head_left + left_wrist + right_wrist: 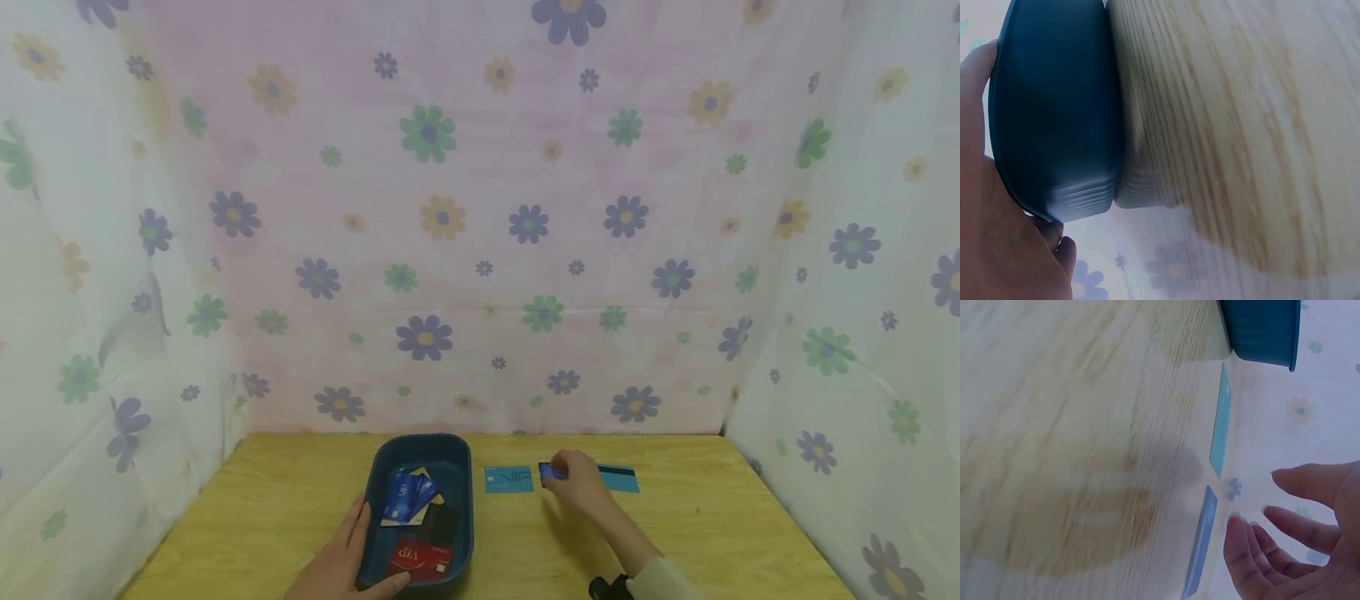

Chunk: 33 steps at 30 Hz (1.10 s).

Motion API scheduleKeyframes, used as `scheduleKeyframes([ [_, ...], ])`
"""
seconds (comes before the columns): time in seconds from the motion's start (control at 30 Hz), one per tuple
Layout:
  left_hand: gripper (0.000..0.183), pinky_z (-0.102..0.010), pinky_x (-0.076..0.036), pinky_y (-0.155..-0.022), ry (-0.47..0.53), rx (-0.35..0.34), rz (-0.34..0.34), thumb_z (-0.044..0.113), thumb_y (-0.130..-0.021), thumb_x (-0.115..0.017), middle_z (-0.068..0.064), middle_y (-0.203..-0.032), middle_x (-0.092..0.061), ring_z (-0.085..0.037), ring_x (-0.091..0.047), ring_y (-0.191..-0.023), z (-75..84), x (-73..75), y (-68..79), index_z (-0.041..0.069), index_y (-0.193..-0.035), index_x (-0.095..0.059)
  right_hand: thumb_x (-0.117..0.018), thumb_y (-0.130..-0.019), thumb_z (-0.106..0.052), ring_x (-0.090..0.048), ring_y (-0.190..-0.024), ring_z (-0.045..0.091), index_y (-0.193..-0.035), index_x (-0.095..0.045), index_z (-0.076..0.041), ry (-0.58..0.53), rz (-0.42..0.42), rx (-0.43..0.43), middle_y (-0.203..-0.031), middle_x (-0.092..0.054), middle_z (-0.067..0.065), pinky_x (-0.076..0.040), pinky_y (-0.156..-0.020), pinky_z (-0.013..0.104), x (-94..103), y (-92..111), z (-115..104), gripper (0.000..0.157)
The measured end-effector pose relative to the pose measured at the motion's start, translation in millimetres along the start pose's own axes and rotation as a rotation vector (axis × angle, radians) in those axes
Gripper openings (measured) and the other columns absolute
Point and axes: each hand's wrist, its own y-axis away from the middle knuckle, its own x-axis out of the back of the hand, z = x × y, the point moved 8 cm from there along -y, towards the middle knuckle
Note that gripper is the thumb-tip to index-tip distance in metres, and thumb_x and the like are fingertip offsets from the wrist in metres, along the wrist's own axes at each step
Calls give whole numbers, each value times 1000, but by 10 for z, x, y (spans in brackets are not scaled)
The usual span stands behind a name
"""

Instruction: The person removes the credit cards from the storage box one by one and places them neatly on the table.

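Observation:
A dark blue plastic tray [467, 517] stands on the table, several cards inside it. My left hand [337, 546] holds it by the near left corner, fingers along the outer side and thumb at the near rim; the left wrist view shows the tray's wall [1060, 106] beside that hand. To the tray's right lies a light blue card [508, 479]. Over a darker blue card [551, 472] hovers my right hand [581, 483], partly covering it; in the right wrist view thumb and fingers are apart with nothing between them. A light blue card with a black stripe [621, 478] lies right of the hand.
Inside the tray are blue cards [405, 493], a black card [438, 527] and a red card marked VIP [420, 560]. The wooden table [720, 533] ends at flower-print cloth [480, 250] on the back and both sides.

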Motion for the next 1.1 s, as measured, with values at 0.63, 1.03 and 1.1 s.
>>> scheduleKeyframes([
  [0.63, 123, -69, -45, -101, -1, 15, -8, 73, -81, -69, -29, -167, -15, -55, -40, -140, -1, -3, -17, -9, -159, -21, -74, -93, -12, -62, -90, 23, -120, -65, 1, -135, -177, 114, -113, -63, 19, -57, -72, 40, -93, 283, -432, 31],
  [1.03, 122, -70, -46, -99, -3, 6, -28, 71, -83, -69, -30, -166, -14, -56, -41, -138, -12, -7, -15, -8, -160, -16, -71, -96, -16, -61, -92, 18, -123, -65, -3, -192, -261, 204, -114, -62, 10, -55, -73, 27, -307, 396, -782, 30],
  [1.1, 122, -70, -46, -99, 1, 3, -27, 70, -83, -69, -30, -166, -15, -55, -42, -137, -9, -6, -15, -7, -160, -15, -71, -96, -16, -61, -92, 18, -122, -66, -3, -196, -270, 225, -113, -62, 9, -54, -73, 26, -359, 406, -859, 29],
])
